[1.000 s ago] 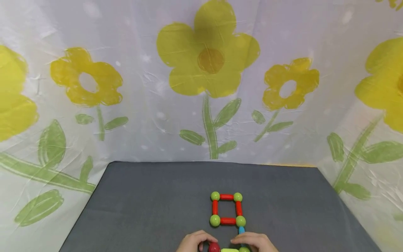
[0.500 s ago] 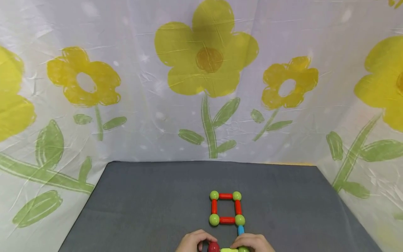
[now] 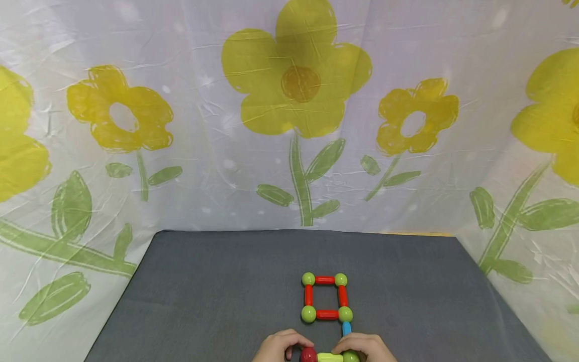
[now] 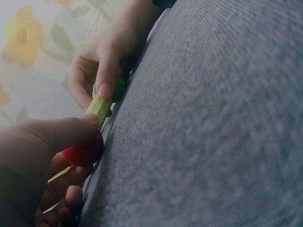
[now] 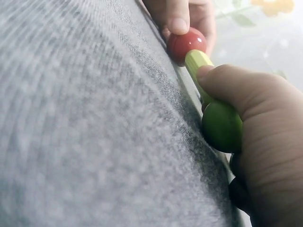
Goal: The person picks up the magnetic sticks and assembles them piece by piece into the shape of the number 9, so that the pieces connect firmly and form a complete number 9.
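Note:
At the bottom of the head view, my left hand (image 3: 281, 347) grips a red ball (image 3: 308, 355) between thumb and fingers. A yellow-green rod (image 5: 198, 71) runs from that ball to a green ball (image 5: 222, 126), both parts of a ball-and-rod building toy. My right hand (image 3: 368, 347) pinches the rod near its green-ball end, thumb on top. Its fingers curl behind the green ball, partly hidden. A blue rod (image 3: 346, 329) leads from the right hand up to a square frame of red rods (image 3: 327, 314) with green balls (image 3: 308, 314) at the corners.
The toy lies on a dark grey cloth-covered table (image 3: 217, 281). A pale curtain (image 3: 199, 191) printed with yellow flowers stands behind the table and along both sides.
The right hand has shifted slightly to the left along the yellow-green rod. The left hand keeps its grip on the red ball, and the red square frame stays in place.

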`<state>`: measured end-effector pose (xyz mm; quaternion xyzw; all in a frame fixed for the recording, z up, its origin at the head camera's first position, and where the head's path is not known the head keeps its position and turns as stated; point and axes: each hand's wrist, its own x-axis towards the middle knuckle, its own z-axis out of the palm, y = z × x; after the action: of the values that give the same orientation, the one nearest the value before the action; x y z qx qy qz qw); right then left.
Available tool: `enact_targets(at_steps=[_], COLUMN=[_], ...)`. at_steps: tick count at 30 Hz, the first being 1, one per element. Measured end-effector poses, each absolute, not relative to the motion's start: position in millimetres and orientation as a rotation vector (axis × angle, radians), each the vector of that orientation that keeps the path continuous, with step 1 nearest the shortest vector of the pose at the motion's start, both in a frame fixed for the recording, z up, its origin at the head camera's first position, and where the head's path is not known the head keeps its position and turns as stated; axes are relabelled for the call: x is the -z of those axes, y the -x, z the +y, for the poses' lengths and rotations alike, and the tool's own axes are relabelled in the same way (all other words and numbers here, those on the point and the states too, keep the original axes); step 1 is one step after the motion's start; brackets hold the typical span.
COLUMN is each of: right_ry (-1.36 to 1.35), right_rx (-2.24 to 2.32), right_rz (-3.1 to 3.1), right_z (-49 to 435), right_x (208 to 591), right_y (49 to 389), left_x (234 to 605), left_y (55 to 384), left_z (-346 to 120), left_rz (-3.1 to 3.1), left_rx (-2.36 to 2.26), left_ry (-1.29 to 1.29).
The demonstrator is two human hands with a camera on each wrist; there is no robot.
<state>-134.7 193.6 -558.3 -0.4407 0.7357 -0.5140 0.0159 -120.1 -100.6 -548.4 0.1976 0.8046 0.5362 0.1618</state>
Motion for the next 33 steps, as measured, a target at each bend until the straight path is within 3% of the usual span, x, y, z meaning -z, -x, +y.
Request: enact_targets(at_steps=[14, 18, 26, 33], right_ry=[1.226, 0.981, 0.198, 0.132], right_rx=[1.615, 1.676, 1.67, 1.623], right_rz=[2.307, 2.559, 3.009, 3.028], right_z=[195.4, 191.4, 180.9, 181.8], right_x=[552.3, 546.0, 536.8, 537.1], right_y=[133.1, 125.7, 126.1, 128.8], left_x=[545.7, 546.3, 548.6, 551.8], left_y=[120.2, 119.9, 121.6, 120.2], left_z=[-101.6, -102.4, -103.0, -104.0], left_rz=[2.309, 2.308, 2.268, 2.263], left_rx=[-1.494, -1.495, -1.517, -1.574], left_ry=[-0.607, -0.642, -0.645, -0.593])
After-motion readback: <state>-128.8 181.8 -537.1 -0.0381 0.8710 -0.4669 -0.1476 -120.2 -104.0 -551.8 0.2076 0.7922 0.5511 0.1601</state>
